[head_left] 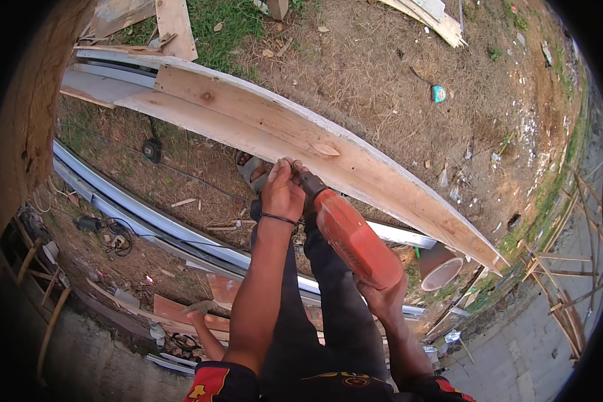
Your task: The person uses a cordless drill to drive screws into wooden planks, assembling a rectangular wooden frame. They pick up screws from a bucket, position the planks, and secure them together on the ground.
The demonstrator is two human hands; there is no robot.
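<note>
A red power drill [355, 238] with a dark front end slants across the middle, its nose pointing up and left. My right hand [386, 295] is closed round its rear grip. At the nose, my left hand [283, 195] has its fingers drawn together on the tip; whether a bit is between them is hidden. Just beyond the fingers lies a long wooden plank [261, 122] with white edges. A leaf-shaped wood chip [325, 149] lies on the plank.
A teal tape measure [438, 94] lies on dry grass. Long white metal strips [181, 234] run behind my legs, near a coiled black cable [116, 236]. A bucket [441, 268] stands at right. Another person's forearm [211, 340] shows lower left. A wooden post [27, 114] rises at left.
</note>
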